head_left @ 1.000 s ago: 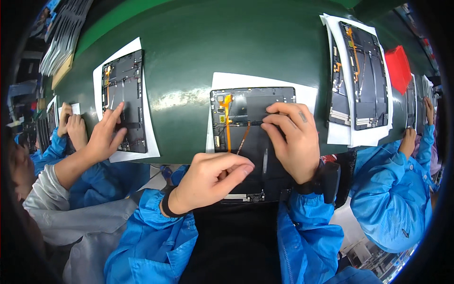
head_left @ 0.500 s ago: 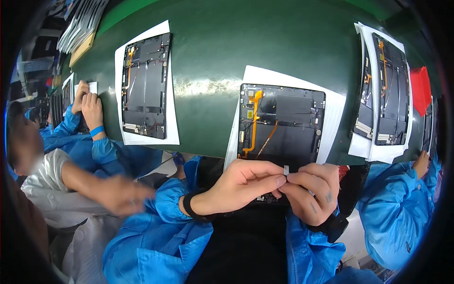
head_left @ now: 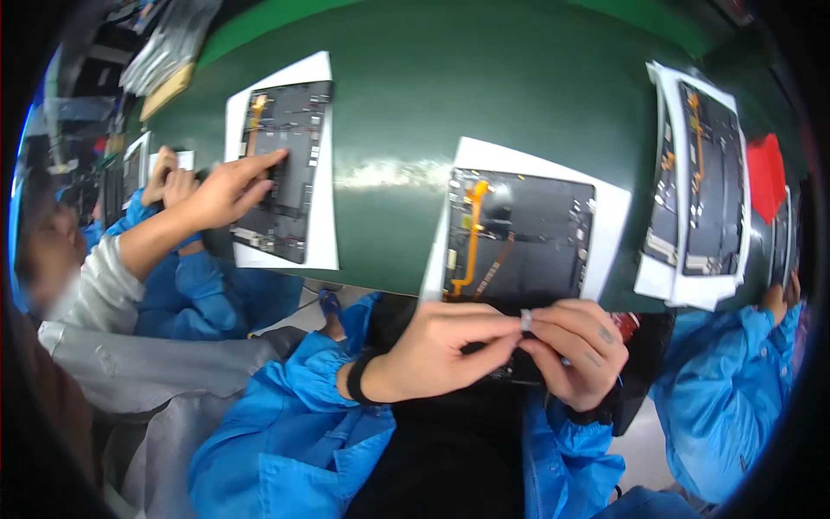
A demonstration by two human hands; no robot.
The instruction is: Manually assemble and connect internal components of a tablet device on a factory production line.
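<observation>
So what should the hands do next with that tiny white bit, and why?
Probably peel it apart or free it, then carry it up to the open tablet. Both hands, left and right, pinch the small white piece between fingertips just below the tablet, which lies on white paper with its insides showing.

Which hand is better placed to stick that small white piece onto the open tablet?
Right, probably. The right hand pinches the small white piece with the left hand, but sits nearer the open tablet, over its near edge.
</observation>
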